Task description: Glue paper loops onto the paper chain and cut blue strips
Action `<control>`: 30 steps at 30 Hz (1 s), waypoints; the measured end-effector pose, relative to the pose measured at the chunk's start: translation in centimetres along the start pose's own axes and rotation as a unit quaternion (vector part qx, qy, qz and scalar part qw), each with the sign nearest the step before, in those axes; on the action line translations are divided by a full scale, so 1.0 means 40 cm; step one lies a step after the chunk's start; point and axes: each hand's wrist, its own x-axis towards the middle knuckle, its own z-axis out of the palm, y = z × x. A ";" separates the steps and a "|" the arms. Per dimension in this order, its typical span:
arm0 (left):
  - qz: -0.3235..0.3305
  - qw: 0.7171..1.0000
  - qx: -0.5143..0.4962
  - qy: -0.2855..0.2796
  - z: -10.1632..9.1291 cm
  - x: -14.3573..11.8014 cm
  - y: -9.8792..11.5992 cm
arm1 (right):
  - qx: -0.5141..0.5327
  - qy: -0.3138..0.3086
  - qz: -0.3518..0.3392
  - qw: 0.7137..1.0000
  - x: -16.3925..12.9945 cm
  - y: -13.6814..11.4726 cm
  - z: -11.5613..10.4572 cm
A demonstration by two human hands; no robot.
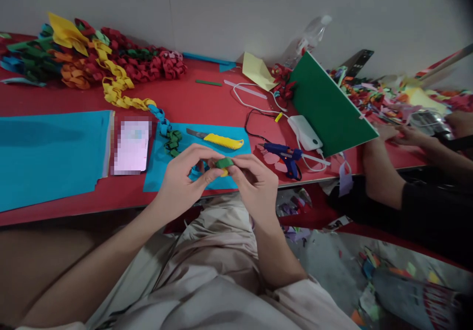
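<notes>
Between my two hands a green paper strip [224, 163] is bent into a loop, with a bit of yellow paper just below it. My left hand [194, 170] pinches its left side, and my right hand [254, 177] grips the right side. Behind my left fingers, blue paper links show in part. A paper chain [172, 142] of green, blue and yellow links runs from near my left hand up to the back left. Beyond my hands a yellow utility knife [223, 140] lies on a blue paper sheet [155, 182].
A blue glue gun [284, 155] and a white power bank [305, 133] lie to the right, beside a leaning green board [328, 106]. Left are a phone [131, 145] and blue sheets [51, 157]. Paper chains [148, 66] heap at the back. Another person's arms [384, 167] are at right.
</notes>
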 end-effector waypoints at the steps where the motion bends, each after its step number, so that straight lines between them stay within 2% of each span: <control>1: 0.007 1.000 0.003 -0.001 -0.002 0.000 0.002 | -0.019 -0.004 -0.013 1.000 0.001 -0.003 -0.005; 4: 0.005 1.000 0.004 -0.007 -0.008 -0.001 0.003 | -0.029 -0.028 -0.041 0.998 0.007 -0.007 -0.020; 8: -0.030 0.998 -0.058 -0.006 -0.009 0.000 0.001 | -0.016 -0.062 -0.065 0.996 0.017 -0.006 -0.034; 16: -0.003 0.996 -0.059 -0.068 -0.013 -0.001 0.004 | -0.041 -0.069 -0.066 0.995 0.019 -0.027 -0.035; 19: -0.006 0.996 -0.067 -0.056 -0.014 -0.003 0.002 | -0.039 -0.079 -0.053 0.995 0.020 -0.033 -0.032; 25: -0.029 0.990 -0.119 -0.070 -0.008 -0.004 0.004 | -0.024 -0.044 -0.051 0.997 0.013 -0.037 -0.023; 30: -0.007 0.993 -0.118 -0.020 -0.007 0.002 0.009 | -0.045 -0.061 -0.085 0.993 0.009 -0.047 -0.022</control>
